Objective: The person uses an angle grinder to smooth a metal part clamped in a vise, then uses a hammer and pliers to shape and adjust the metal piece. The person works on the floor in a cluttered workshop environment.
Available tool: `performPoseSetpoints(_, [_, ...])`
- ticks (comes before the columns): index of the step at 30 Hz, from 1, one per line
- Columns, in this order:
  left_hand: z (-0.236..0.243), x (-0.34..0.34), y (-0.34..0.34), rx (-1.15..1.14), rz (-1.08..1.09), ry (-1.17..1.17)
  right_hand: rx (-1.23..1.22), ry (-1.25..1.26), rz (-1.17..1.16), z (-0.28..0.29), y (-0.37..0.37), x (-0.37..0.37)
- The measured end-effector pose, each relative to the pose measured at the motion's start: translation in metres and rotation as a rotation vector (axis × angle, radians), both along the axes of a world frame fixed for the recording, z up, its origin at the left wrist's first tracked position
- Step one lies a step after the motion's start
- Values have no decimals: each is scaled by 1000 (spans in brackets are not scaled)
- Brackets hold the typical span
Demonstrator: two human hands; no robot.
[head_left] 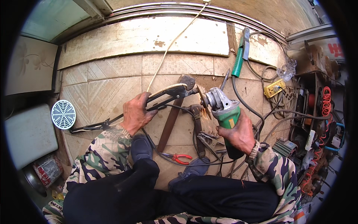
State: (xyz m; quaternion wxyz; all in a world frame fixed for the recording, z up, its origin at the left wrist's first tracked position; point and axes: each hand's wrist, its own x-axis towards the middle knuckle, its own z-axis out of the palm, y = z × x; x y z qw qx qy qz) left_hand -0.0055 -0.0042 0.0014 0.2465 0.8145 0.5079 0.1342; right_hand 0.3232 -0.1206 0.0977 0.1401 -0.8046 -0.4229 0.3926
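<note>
My left hand (136, 115) is closed round a long black metal linkage arm (169, 93), whose rods run from the lower left up to a rounded metal end. My right hand (240, 133) grips the body of a green angle grinder (226, 114). Its disc (201, 98) meets the linkage's right end, and orange sparks fall below the contact. Beneath the linkage lies a hammer (170, 125) with a brown handle. A second hammer-like tool (199, 136) rests beside it, under the sparks. Red-handled pliers (181, 158) lie near my shoes.
A green welding electrode holder (237, 63) with a thick cable lies ahead on the right. Cables tangle round a yellow socket box (274, 88). Shelves of tools and a red coiled hose (326, 102) stand right. A round white drain cover (63, 114) sits left; a pale board (145, 37) lies ahead.
</note>
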Motion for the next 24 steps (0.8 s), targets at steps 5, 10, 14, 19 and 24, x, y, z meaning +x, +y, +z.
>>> performPoseSetpoints(5, [14,4,12,-40,23,-54,75,105,-93,-9,-7,6])
performPoseSetpoints(10, [29,-9,38,-617,93,-219,71,132,-161,-19,-11,23])
performPoseSetpoints(14, [34,-24,66,-1004,47,-351,57,154,-191,-8,-16,27])
performPoseSetpoints(19, [46,-21,83,-975,-52,-103,82,197,-205,-6,-19,28])
performPoseSetpoints(24, [54,-14,80,-933,-100,32,81,166,-178,-2,-22,29])
